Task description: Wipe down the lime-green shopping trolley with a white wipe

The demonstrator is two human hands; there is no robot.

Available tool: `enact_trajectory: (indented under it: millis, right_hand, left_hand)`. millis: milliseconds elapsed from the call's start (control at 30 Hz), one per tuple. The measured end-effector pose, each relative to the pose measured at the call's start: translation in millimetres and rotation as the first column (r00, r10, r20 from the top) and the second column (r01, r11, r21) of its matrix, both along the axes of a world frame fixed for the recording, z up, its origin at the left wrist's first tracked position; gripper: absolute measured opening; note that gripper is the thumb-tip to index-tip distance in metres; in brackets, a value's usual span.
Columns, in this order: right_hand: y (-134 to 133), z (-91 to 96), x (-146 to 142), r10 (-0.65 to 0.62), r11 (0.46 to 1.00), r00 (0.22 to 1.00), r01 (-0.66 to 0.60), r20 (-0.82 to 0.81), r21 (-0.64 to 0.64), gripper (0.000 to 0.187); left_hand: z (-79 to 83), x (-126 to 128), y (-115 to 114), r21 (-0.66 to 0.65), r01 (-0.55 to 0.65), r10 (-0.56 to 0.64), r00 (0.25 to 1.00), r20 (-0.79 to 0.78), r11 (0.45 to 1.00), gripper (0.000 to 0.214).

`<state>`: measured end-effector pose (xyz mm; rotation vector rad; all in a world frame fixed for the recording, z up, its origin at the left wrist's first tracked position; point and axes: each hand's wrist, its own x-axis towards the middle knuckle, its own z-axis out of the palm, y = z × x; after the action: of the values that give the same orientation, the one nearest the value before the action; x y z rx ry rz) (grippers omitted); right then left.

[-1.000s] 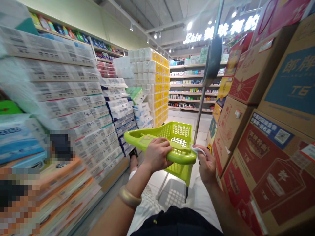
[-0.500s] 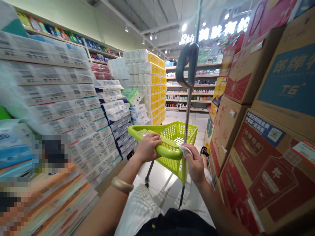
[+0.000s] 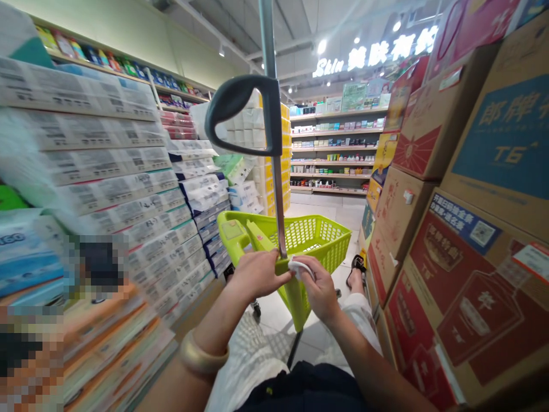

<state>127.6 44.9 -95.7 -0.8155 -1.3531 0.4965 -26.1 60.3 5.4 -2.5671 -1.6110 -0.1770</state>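
A lime-green plastic shopping trolley basket (image 3: 315, 243) stands in front of me on small wheels, with a steel pole (image 3: 275, 189) rising from its near rim to a dark grey loop handle (image 3: 240, 109). My left hand (image 3: 259, 274) grips the near rim just left of the pole. My right hand (image 3: 315, 280) pinches a white cloth (image 3: 299, 266) against that same rim, a little right of the pole. Both hands nearly touch. A gold bangle (image 3: 203, 352) circles my left wrist.
Stacks of wrapped toilet paper (image 3: 128, 171) rise close on the left, and printed cardboard cartons (image 3: 463, 257) wall the right. Shelves of products (image 3: 332, 151) stand beyond the tiled aisle. A foot in a dark sandal (image 3: 355, 272) rests on the floor right of the basket.
The basket has turned, swinging the pole and handle left toward the middle of the view. My hands have drawn closer, and the white cloth sits further left along the rim.
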Motion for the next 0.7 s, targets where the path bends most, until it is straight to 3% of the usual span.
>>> enact_trajectory:
  millis: [133,267,400,567,700]
  right_hand:
    - [0.8,-3.2,-0.5,-0.107,0.994,0.994,0.107,-0.039,-0.008,0.02]
    - [-5.0,-7.2,-9.2,-0.091,0.996,0.996,0.091,0.009,-0.004,0.022]
    - [-5.0,-15.9,-1.9,-0.095,0.995,0.992,0.095,0.081,0.001,0.023]
    - [3.8,-19.8,11.9,-0.158,0.984,0.983,0.165,0.098,-0.072,0.021]
    - [-2.6,-14.0,5.0,-0.098,0.994,0.985,0.105,0.142,-0.038,0.022]
  left_hand:
    - [-7.0,3.6,-12.7,0.052,0.004,-0.003,1.0,-0.006,0.999,0.038]
    - [-10.7,4.8,-28.9,0.048,0.027,-0.027,1.0,0.007,0.998,0.033]
    - [-2.6,8.9,-39.3,-0.025,0.01,-0.01,1.0,0.007,1.0,0.031]
    - [15.2,12.7,-36.5,-0.172,-0.001,-0.017,0.995,-0.101,0.985,0.04]
    - [17.3,13.1,-24.6,-0.201,0.007,-0.034,0.99,-0.135,0.98,0.047]
